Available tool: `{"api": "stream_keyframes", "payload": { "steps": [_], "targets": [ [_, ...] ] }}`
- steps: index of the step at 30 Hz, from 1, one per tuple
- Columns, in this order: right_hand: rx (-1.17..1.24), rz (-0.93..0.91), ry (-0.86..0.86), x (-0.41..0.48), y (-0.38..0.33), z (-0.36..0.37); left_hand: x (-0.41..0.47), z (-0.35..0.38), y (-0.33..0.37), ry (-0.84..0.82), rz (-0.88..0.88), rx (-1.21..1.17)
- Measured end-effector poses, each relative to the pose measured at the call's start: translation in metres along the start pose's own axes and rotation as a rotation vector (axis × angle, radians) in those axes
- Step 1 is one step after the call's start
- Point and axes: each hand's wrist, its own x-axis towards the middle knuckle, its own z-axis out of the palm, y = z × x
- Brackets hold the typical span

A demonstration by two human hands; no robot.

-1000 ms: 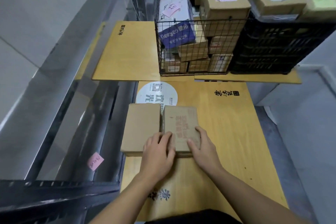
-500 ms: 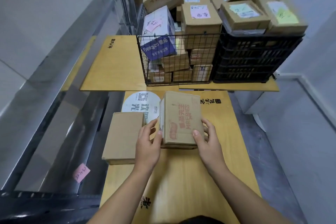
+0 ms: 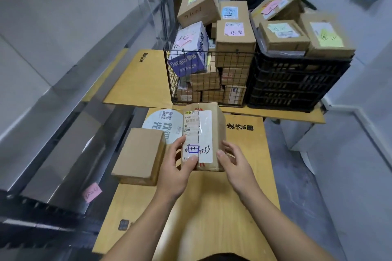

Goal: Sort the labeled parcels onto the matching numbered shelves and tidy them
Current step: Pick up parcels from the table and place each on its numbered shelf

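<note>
Now, parcels nearest us: two, labeled parcel (image 3: 209, 133) and plain parcel (image 3: 139, 153).
Left grip (image 3: 177, 170), right grip (image 3: 236, 165): both grasping the labeled parcel.

parcel (image 3: 205, 133) white label: handwritten digits, roughly "3253", beside one character boxed in blue | round sticker (image 3: 161, 125) on table (image 3: 212, 207): QR code, "欢迎光" upside down | sticky notes (image 3: 233, 29) on boxes (image 3: 235, 48): handwriting illegible

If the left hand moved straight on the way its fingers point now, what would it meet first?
The left hand grips the labeled parcel; carried on together, they would probably reach the wire basket first, though depth is unclear.
</note>
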Motion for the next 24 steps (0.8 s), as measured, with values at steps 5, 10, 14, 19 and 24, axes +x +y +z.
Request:
{"api": "stream_keyframes", "payload": {
  "steps": [5, 10, 14, 19, 24],
  "targets": [
    [0.181, 0.091, -0.023, -0.002, 0.001, -0.006, -0.005, 0.009, 0.016, -0.038, 0.119, 0.053],
    [0.395, 0.121, -0.086, 0.002, -0.008, -0.018, 0.001, 0.0, 0.008, 0.112, 0.053, 0.142],
    [0.46, 0.134, -0.188, 0.0, -0.009, -0.016, -0.005, -0.007, -0.004, 0.156, -0.014, 0.19],
    [0.417, 0.097, -0.293, -0.003, -0.01, -0.011, -0.026, -0.018, -0.01, 0.217, -0.073, 0.122],
    [0.351, 0.047, -0.405, -0.007, -0.008, 0.006, -0.059, -0.02, 0.002, 0.254, -0.045, -0.037]
  ]
}}
